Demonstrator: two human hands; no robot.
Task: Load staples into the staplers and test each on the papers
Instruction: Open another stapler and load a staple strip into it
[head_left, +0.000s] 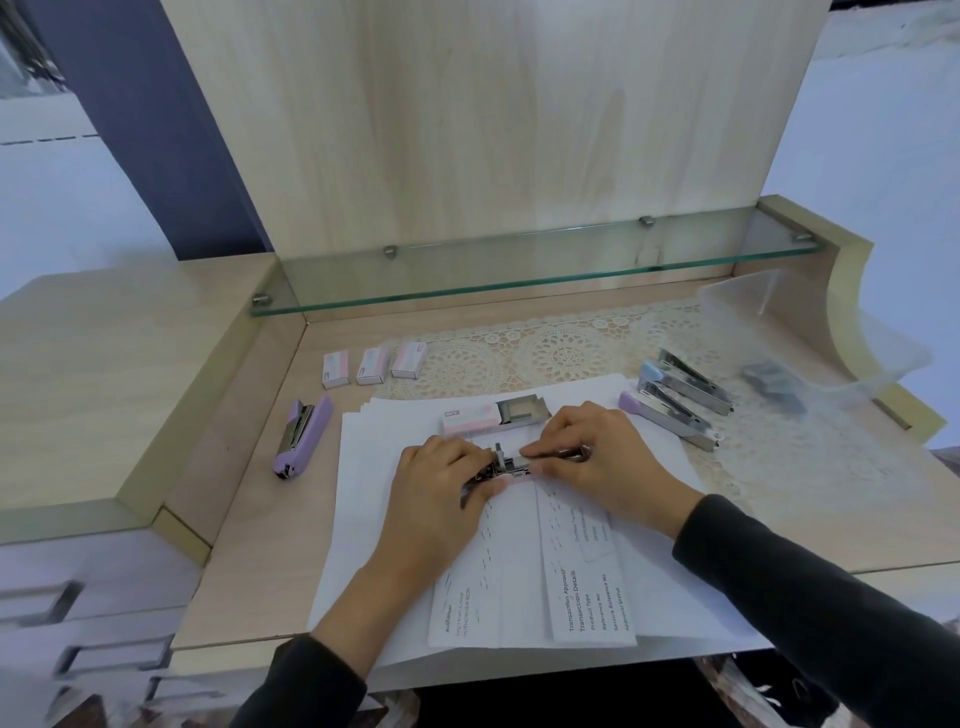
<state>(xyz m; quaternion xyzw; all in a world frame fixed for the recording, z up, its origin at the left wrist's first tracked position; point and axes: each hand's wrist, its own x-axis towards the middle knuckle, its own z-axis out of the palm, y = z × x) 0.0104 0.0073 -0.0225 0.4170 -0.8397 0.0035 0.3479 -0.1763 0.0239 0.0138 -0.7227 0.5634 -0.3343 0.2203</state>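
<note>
While leaning over the table (249, 545), held a stapler (511, 464) opened out flat on the printed papers (524, 571) at the centre. Curled the left grip (441, 483) round the stapler's 8 o'clock end, fingers closed on it. Pinched the 3 o'clock end with the right grip (587, 457), thumb and fingertips tight on the bright metal arm. Could not tell whether any staples sat in the channel.

Had the printed papers lying on a wider stack of white sheets (363, 493). Had an open staple box (493, 415) just beyond both grips at 12 o'clock, its grey tray sticking out of the pink sleeve toward 3 o'clock.

Saw a purple stapler (301, 436), closed, at 9 o'clock on bare table, apart from the sheets. Saw three shut staple boxes (372, 365) in a row at 11 o'clock, the last of them on the edge of a lace mat (561, 353).

Found two more staplers at 2 o'clock, opened and side by side on the mat: a blue-capped stapler (685, 382) farther off, a purple-capped stapler (670, 418) nearer, its cap just beside the white sheets. Noted a clear plastic bag (779, 332) beyond them, with small dark things inside, too blurred to name. Noted a glass shelf (519, 270) across 12 o'clock.
</note>
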